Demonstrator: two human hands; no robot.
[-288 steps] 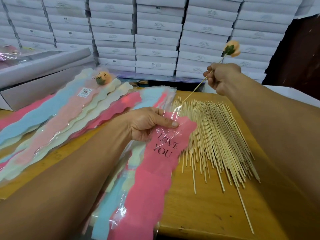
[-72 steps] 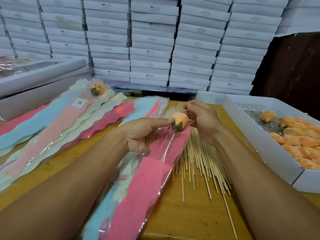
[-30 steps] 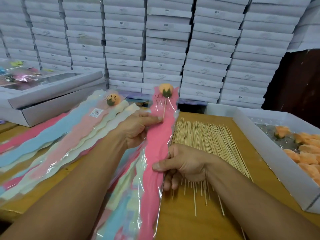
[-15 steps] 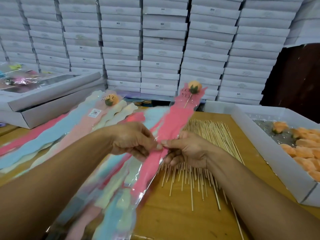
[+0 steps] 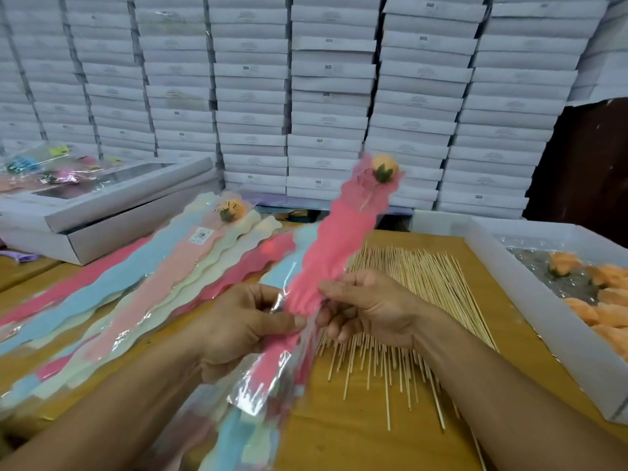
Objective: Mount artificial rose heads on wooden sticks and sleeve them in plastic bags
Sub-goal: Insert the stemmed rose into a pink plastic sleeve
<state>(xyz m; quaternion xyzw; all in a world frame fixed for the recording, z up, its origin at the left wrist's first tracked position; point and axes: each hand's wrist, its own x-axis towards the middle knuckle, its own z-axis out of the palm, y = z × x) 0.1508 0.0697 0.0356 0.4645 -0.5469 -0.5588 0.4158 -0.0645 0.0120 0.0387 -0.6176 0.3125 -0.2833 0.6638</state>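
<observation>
Tabletop (image 5: 373, 430); blurred pink sleeve (image 5: 326, 253) top.

A small packing workshop or stockroom: identical flat white cartons (image 5: 326, 96) are stacked in a wall behind a wooden worktop (image 5: 356, 430) spread with bulk skewers (image 5: 407, 283), coloured plastic sleeves (image 5: 170, 273) and an open box of orange rose heads (image 5: 608, 300).

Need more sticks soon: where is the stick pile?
In the head view, the stick pile lies on the table right of centre, under the right hand, between the bag stacks and the white tray of rose heads.
</observation>
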